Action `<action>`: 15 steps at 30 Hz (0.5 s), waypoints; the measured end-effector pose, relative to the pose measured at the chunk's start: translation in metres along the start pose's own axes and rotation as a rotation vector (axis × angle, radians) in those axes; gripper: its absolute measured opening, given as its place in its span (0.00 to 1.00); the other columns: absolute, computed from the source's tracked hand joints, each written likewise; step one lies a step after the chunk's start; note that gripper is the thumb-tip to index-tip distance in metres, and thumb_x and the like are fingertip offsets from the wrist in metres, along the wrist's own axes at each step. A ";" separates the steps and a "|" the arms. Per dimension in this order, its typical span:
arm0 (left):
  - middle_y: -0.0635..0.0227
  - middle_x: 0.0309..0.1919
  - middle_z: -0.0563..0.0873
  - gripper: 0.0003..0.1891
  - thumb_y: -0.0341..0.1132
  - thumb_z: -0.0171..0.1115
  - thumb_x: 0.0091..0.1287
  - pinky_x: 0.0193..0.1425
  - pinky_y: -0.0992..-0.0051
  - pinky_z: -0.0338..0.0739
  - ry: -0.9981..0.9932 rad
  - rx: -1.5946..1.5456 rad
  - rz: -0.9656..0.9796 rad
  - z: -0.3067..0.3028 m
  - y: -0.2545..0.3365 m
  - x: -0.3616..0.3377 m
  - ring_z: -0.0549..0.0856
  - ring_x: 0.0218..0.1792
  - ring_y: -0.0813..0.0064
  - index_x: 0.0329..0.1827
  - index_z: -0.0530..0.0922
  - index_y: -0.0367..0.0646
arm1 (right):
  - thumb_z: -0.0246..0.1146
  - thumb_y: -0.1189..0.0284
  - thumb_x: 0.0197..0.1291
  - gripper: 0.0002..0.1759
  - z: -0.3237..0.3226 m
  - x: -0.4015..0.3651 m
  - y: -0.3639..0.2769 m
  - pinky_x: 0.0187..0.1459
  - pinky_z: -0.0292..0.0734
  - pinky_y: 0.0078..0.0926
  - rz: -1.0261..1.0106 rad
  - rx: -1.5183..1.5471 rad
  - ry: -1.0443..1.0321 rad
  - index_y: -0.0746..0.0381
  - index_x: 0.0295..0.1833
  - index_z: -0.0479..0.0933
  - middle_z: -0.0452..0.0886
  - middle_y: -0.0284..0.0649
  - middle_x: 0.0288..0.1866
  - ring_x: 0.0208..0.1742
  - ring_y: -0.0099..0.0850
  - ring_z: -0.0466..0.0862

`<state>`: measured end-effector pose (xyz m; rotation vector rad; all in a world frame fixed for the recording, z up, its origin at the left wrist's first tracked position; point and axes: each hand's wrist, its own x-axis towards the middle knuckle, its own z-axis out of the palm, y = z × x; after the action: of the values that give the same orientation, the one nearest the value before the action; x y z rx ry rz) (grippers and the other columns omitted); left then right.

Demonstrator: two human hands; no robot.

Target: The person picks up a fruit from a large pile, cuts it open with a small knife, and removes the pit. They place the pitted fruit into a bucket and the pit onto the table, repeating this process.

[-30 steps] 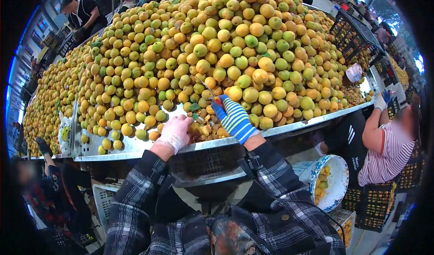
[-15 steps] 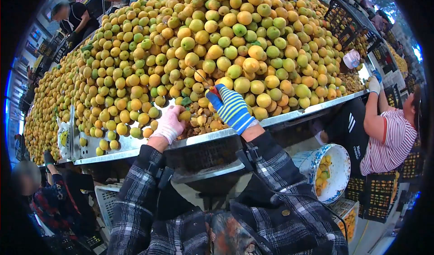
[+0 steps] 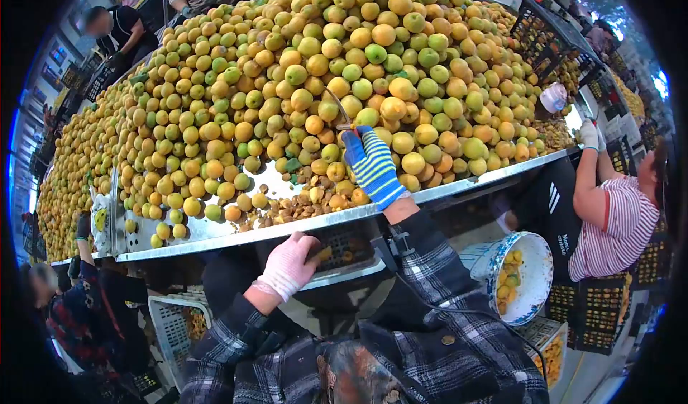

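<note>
My left hand [image 3: 289, 266], in a pale pink glove, is below the table edge over a dark crate [image 3: 351, 250]. Its thumb and fingers are curled together, with a small yellowish apricot piece [image 3: 324, 253] at their tips. A blue and yellow striped glove covers my right hand [image 3: 374, 166], closed around the handle of a thin, curved knife [image 3: 335, 103]. The blade points up and away, in front of the heap of apricots [image 3: 287, 96]. Brown pits and scraps [image 3: 294, 207] lie on the metal table between my hands.
The table's metal rim [image 3: 186, 246] runs across in front of me. At my right stands a white and blue bucket [image 3: 534, 289] with cut fruit inside. A pale crate [image 3: 168, 329] is at lower left. A co-worker in a striped shirt [image 3: 623, 221] is at the right.
My left hand has moved from the fruit on the table down and toward me, past the edge. The right hand has shifted slightly, and the knife blade now points more upward.
</note>
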<state>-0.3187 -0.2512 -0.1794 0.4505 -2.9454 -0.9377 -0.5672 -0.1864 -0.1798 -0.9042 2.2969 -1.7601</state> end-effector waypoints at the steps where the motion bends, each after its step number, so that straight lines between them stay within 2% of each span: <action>1: 0.58 0.35 0.81 0.13 0.33 0.68 0.55 0.42 0.64 0.78 -0.001 -0.003 0.005 -0.002 0.004 0.004 0.83 0.37 0.55 0.42 0.79 0.42 | 0.60 0.61 0.67 0.18 -0.002 -0.002 -0.004 0.34 0.75 0.45 -0.033 -0.014 0.025 0.68 0.42 0.75 0.82 0.56 0.32 0.35 0.55 0.81; 4: 0.59 0.33 0.82 0.08 0.37 0.67 0.60 0.42 0.62 0.78 0.207 -0.093 -0.003 -0.023 0.020 0.036 0.83 0.35 0.56 0.35 0.80 0.42 | 0.60 0.63 0.67 0.16 -0.004 -0.006 -0.005 0.35 0.75 0.45 -0.049 -0.012 0.048 0.68 0.41 0.74 0.81 0.56 0.32 0.36 0.56 0.81; 7: 0.56 0.37 0.83 0.15 0.42 0.65 0.63 0.44 0.60 0.78 0.330 0.075 -0.073 -0.016 0.010 0.092 0.83 0.40 0.52 0.45 0.78 0.40 | 0.59 0.64 0.67 0.15 -0.002 0.000 0.005 0.33 0.74 0.47 -0.016 -0.047 0.055 0.67 0.41 0.74 0.81 0.58 0.32 0.37 0.58 0.80; 10: 0.55 0.37 0.83 0.19 0.46 0.66 0.61 0.45 0.59 0.79 0.310 0.121 -0.059 -0.002 0.006 0.137 0.84 0.40 0.52 0.45 0.76 0.41 | 0.59 0.62 0.67 0.16 -0.005 0.001 -0.008 0.34 0.75 0.47 -0.043 -0.098 0.099 0.67 0.41 0.75 0.81 0.58 0.33 0.37 0.57 0.81; 12: 0.54 0.39 0.84 0.23 0.50 0.68 0.58 0.47 0.59 0.79 0.110 0.246 -0.313 0.000 0.018 0.155 0.85 0.42 0.53 0.46 0.75 0.41 | 0.59 0.62 0.67 0.16 -0.005 0.001 -0.008 0.34 0.75 0.47 -0.047 -0.099 0.086 0.67 0.42 0.75 0.81 0.58 0.33 0.37 0.57 0.81; 15: 0.51 0.40 0.85 0.26 0.52 0.70 0.55 0.49 0.60 0.79 0.076 0.164 -0.374 -0.003 0.020 0.164 0.85 0.45 0.53 0.46 0.73 0.41 | 0.59 0.62 0.66 0.17 -0.004 0.002 -0.005 0.35 0.76 0.46 -0.064 -0.142 0.036 0.68 0.41 0.76 0.82 0.57 0.34 0.37 0.56 0.82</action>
<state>-0.4806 -0.2829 -0.1773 1.0461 -2.9338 -0.6794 -0.5686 -0.1844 -0.1734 -0.9876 2.4684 -1.6680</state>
